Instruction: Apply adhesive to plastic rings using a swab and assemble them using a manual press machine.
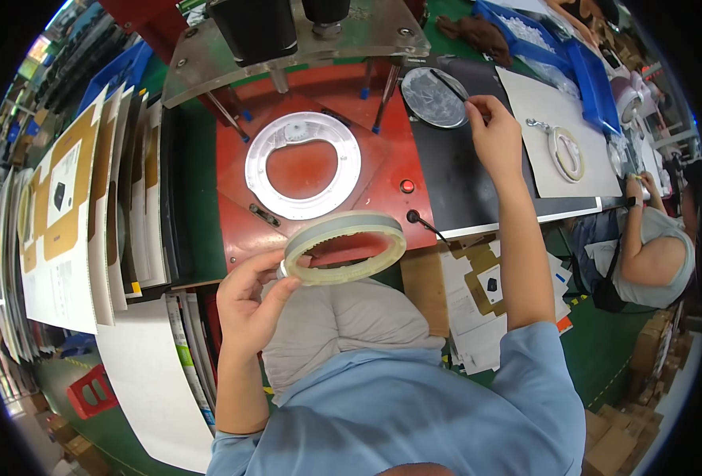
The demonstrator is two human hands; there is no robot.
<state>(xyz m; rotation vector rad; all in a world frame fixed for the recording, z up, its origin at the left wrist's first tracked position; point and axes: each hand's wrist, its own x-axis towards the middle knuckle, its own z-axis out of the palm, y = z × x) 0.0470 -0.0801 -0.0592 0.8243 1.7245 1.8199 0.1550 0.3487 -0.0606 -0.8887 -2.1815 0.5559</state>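
My left hand [251, 305] pinches the near left side of a cream ring gear [347, 274], with teeth on its inner wall and a grey band around it. The ring is tilted above my lap, at the front edge of a red press base. At the right, the fingers of my right hand [494, 131] are closed on a thin black stick [448, 85]. That stick reaches over a round dish [430, 107] smeared with a whitish-grey substance; whether its tip touches cannot be seen. On the red base lies a white ring-shaped plate [257, 170] with a small round whitish part on it.
A clear press plate [343, 40] on metal posts overhangs the red base [398, 159]. A red button [407, 186] and a black cable sit at its right. Upright boards [81, 206] flank the left. Another ring part [565, 155] lies on a pale sheet; a co-worker sits far right.
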